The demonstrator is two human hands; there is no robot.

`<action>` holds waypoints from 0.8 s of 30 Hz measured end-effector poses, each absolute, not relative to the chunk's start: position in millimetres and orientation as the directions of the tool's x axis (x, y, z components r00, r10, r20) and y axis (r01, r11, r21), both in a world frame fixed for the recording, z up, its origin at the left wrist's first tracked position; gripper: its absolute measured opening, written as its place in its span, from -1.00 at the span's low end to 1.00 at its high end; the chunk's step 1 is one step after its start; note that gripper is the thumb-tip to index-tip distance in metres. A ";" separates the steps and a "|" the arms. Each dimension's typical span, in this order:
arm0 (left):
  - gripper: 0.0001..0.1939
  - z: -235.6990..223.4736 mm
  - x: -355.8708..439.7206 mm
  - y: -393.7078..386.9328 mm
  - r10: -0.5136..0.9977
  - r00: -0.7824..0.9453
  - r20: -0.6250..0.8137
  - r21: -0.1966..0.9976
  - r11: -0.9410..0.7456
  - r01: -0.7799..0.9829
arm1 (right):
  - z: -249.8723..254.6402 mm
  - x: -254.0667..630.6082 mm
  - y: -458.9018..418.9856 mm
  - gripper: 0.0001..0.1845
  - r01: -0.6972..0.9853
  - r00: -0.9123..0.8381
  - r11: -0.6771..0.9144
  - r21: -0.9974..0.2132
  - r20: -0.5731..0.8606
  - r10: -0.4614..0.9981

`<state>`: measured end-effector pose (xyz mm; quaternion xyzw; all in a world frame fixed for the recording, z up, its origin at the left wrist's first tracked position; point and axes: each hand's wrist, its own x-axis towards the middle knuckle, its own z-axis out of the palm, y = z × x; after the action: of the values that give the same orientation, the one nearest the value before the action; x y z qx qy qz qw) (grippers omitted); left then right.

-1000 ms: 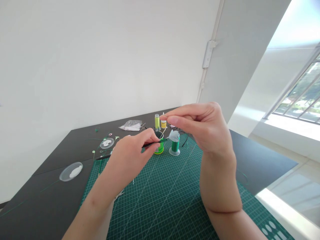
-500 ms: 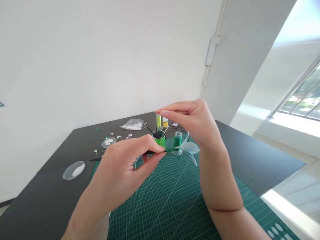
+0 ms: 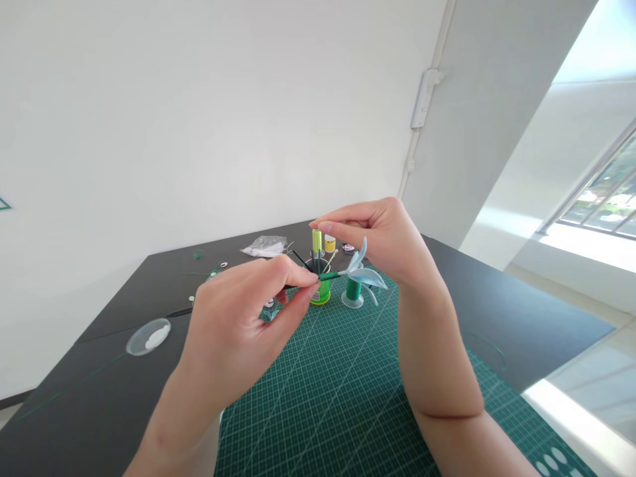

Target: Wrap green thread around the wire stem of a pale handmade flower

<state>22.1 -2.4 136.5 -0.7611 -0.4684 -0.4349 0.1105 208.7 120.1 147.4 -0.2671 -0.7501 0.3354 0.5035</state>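
My left hand (image 3: 248, 311) pinches the dark stem (image 3: 292, 287) of an artificial flower between thumb and forefinger. Green thread (image 3: 328, 275) wraps the stem below its pale blue, translucent petals (image 3: 368, 277), which point right. Above and behind the stem, my right hand (image 3: 372, 235) holds thumb and fingertips pressed together; anything between them is too fine to make out. Beyond the flower stands a spool of green thread (image 3: 353, 289), partly covered by the petals. A bright green cup (image 3: 324, 291) with thin tools in it is just behind my left fingertips.
A green cutting mat (image 3: 318, 397) covers the front of the dark table (image 3: 119, 397). At the back are a yellow-green spool (image 3: 317, 242), a yellow-labelled bottle (image 3: 330, 244) and a clear plastic bag (image 3: 265, 246). A shallow clear dish (image 3: 135, 342) holding white pieces lies left.
My left hand has moved slightly up and left with the flower, and the petals have turned. My right hand stays almost in place, still pinched.
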 end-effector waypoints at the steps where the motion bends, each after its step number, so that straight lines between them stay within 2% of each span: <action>1: -0.84 135.8 22.0 -2.0 0.617 0.190 0.763 0.233 -0.538 0.810 | 147.3 209.5 120.5 -0.78 0.065 -0.344 0.635 -0.769 0.581 0.738; 9: -0.80 129.5 21.7 3.9 0.635 0.285 0.718 0.107 -0.505 0.857 | 146.4 210.9 111.9 -0.88 0.043 -0.135 0.754 -0.655 0.744 0.654; 14: -0.76 129.9 22.7 6.7 0.601 0.335 0.726 0.028 -0.513 0.858 | 146.5 212.2 104.1 -0.90 0.034 -0.082 0.800 -0.599 0.796 0.600; 19: -0.78 129.2 21.8 7.2 0.540 0.392 0.745 -0.056 -0.535 0.843 | 147.5 210.8 109.3 -0.89 0.049 -0.136 0.756 -0.653 0.745 0.653; 24: -0.85 128.3 23.4 6.0 0.501 0.339 0.796 -0.027 -0.531 0.847 | 146.7 210.2 125.6 -0.81 0.057 -0.329 0.678 -0.733 0.628 0.706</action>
<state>23.4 6.0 128.3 -0.7864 -0.4286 -0.3833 0.2258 210.2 125.6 146.7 -0.2532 -0.7534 0.3111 0.5211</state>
